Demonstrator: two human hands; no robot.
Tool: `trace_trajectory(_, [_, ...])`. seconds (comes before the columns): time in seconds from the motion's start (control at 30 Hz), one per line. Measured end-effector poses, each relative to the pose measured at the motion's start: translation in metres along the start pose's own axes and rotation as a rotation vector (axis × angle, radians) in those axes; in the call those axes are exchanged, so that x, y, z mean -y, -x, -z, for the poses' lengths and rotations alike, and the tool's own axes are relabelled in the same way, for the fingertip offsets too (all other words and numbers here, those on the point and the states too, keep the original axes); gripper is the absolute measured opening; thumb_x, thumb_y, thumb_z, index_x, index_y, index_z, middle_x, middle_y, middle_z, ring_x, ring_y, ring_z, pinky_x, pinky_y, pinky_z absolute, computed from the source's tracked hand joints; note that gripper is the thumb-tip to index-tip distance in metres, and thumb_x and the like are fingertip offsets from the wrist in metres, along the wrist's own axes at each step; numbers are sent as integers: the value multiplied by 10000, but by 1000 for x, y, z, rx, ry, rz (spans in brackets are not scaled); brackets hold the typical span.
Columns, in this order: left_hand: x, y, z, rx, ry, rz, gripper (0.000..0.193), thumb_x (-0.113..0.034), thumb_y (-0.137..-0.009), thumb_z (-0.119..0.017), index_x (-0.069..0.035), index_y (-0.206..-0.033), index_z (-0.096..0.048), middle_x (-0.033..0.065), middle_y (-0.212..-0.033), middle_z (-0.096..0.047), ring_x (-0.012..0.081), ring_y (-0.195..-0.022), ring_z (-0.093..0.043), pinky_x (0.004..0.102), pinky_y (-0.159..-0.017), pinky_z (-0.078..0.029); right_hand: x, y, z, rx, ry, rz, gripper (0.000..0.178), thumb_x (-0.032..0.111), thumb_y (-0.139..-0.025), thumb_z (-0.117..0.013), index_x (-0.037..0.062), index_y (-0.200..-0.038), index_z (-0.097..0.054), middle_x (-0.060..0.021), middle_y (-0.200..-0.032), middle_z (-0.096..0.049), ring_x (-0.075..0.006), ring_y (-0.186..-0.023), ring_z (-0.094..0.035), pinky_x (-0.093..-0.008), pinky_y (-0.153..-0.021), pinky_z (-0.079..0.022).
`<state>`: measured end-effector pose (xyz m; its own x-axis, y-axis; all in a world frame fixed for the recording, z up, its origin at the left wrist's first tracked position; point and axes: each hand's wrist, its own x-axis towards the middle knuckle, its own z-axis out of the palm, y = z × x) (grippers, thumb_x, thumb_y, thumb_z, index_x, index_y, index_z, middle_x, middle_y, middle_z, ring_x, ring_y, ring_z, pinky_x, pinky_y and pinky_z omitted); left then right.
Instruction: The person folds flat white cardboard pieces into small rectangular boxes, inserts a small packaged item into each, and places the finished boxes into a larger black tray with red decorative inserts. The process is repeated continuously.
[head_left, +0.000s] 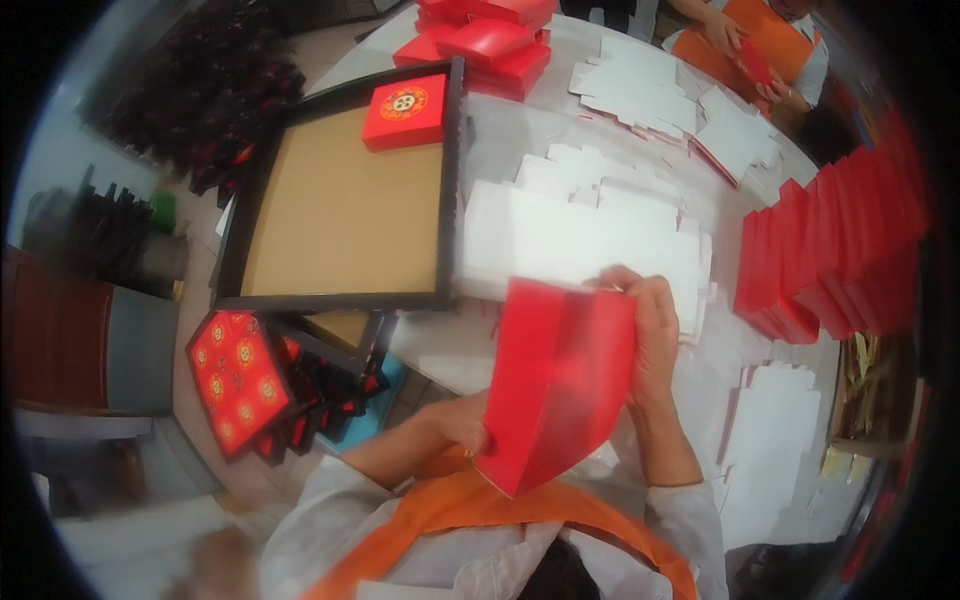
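A red cardboard box [560, 385], folded into a long angular shape, is held in front of my chest over the table's near edge. My left hand [464, 420] grips its lower left edge, with the fingers partly hidden behind the card. At the upper right edge, my right hand [650, 325] is closed on the card with bent fingers. Just beyond the box lie flat white cardboard blanks [580, 230]. To the left, a black-rimmed tray [340, 302] with a tan bottom holds one red box with a round emblem [405, 112] in its far right corner.
Red boxes are piled at the far edge [490, 50] and stacked at the right [825, 250]. More white blanks [770, 430] lie near right. Filled trays of emblem boxes [240, 375] stand low at left. A co-worker in an orange apron [765, 40] handles a red piece across the table.
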<state>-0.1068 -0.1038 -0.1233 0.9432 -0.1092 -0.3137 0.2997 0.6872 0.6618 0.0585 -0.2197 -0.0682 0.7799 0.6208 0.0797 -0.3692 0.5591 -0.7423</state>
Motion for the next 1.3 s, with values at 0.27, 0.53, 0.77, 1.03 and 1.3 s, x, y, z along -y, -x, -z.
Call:
trace_trajectory(0.27, [-187,32,-13,-625,-1059,-425,960,-313,-539,-707,-35,-1349,-274,218,-1346,-277,329,-1267,-280,404,-1026,-268,18,-24,-2,-161,237,67,193,164,-921,-436,45,-1068,-472,-118,-1140,-509,-192,-1005,-525,-312,-801,-456])
trace_trajectory(0.53, [-205,-18,101,-1097,-1707,-107,937,-493,-602,-706,8,-1303,-337,329,-1368,-132,470,-1276,-166,399,-1037,-247,-7,-5,33,-145,207,-72,165,138,-924,-413,37,-1037,-480,-97,-1040,-545,-140,-862,-529,-280,-731,-452])
trace_trajectory(0.77, [-183,-31,127,-975,-1628,-413,876,-350,-647,-736,15,-1316,-303,370,-1331,-168,438,-1257,-242,387,-1011,-289,-20,11,44,-93,285,-159,141,137,-923,-429,24,-966,-501,-66,-899,-584,-109,-753,-525,-248,-701,-445])
trace_trajectory(1.03, [-194,-34,151,-1041,-1419,-449,535,-157,-770,-628,0,-1231,-406,269,-1326,-301,373,-1216,-345,393,-963,-341,-15,19,39,-142,437,-235,129,120,-917,-429,27,-947,-513,-52,-885,-589,-103,-762,-526,-245,-708,-437])
trace_trajectory(1.3, [-139,-33,26,-717,-1759,-1014,442,-86,-791,-581,-31,-1213,-465,183,-1323,-382,335,-1247,-331,413,-1019,-283,34,34,93,-303,968,132,148,84,-887,-459,4,-982,-540,-83,-970,-589,-181,-907,-545,-277,-798,-424])
